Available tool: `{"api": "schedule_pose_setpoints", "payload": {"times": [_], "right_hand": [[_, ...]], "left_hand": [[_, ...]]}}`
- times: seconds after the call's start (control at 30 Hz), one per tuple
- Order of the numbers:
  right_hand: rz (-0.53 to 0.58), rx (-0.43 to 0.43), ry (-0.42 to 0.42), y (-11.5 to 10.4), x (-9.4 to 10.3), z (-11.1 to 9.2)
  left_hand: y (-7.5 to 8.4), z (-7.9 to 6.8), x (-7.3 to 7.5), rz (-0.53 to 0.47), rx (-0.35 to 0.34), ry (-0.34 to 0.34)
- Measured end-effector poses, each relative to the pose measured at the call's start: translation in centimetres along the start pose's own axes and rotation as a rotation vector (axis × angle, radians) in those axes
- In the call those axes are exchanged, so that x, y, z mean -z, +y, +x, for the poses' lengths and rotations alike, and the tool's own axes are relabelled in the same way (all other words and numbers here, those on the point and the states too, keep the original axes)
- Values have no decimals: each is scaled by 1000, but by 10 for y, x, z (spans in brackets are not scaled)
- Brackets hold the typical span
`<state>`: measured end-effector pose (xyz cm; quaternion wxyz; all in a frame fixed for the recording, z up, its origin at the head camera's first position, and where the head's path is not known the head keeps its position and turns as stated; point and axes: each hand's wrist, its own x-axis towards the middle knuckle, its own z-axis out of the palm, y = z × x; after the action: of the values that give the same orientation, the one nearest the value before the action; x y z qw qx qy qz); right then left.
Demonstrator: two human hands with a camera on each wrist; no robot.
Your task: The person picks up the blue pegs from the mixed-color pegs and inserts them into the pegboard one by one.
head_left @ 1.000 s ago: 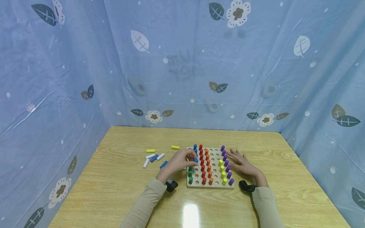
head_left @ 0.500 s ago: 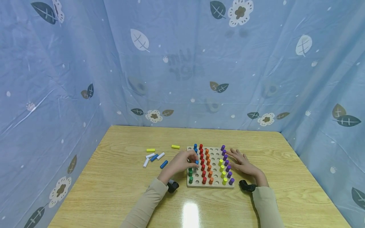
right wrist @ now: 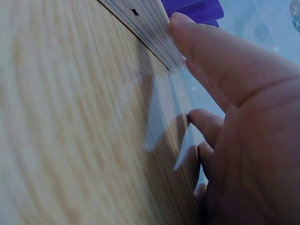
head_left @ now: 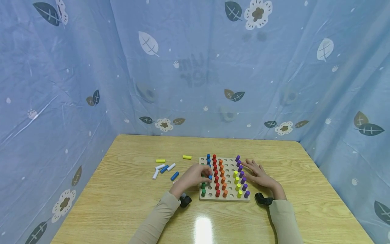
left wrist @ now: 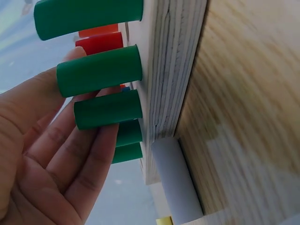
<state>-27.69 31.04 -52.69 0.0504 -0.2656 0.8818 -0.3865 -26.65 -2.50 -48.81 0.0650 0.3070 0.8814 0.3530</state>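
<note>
My left hand (head_left: 195,176) pinches a blue peg (head_left: 210,177) between thumb and fingers over the second column of the wooden pegboard (head_left: 223,199). Green pegs (left wrist: 101,77) stand along the board's left edge, and in the left wrist view they partly hide the fingertips. To the right of the held peg runs a column of red pegs (head_left: 217,179), then orange pegs (head_left: 223,179). My right hand (head_left: 260,177) lies with fingers spread at the board's right edge, its thumb right by the purple pegs (right wrist: 197,11). Yellow pegs (head_left: 237,180) stand just left of the purple ones.
Loose on the table left of the board lie blue pegs (head_left: 174,176), white pegs (head_left: 155,174) and yellow pegs (head_left: 187,157). A white peg (left wrist: 178,183) lies against the board's left side. A blue patterned curtain (head_left: 195,84) hangs behind the table (head_left: 122,203).
My left hand has moved slightly toward me along the second column with the blue peg. My right hand has stayed in place beside the board.
</note>
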Motion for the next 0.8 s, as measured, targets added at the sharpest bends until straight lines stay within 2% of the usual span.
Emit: {"api": "schedule_pose_setpoints", "payload": {"times": [0.2,0.33,0.63,0.8], "right_hand": [[33,-9,-9,-26,4,-3],[37,-16,-15,-30,5,-4],[-11,4,5,2,0,0],[22,10,-6,10,2,0]], "left_hand": [[-2,1,-2,-10,1,0],[-3,1,-3,-17,12,3],[-3,0,-2,-33,14,2],[-2,-3,-1,-49,17,5]]}}
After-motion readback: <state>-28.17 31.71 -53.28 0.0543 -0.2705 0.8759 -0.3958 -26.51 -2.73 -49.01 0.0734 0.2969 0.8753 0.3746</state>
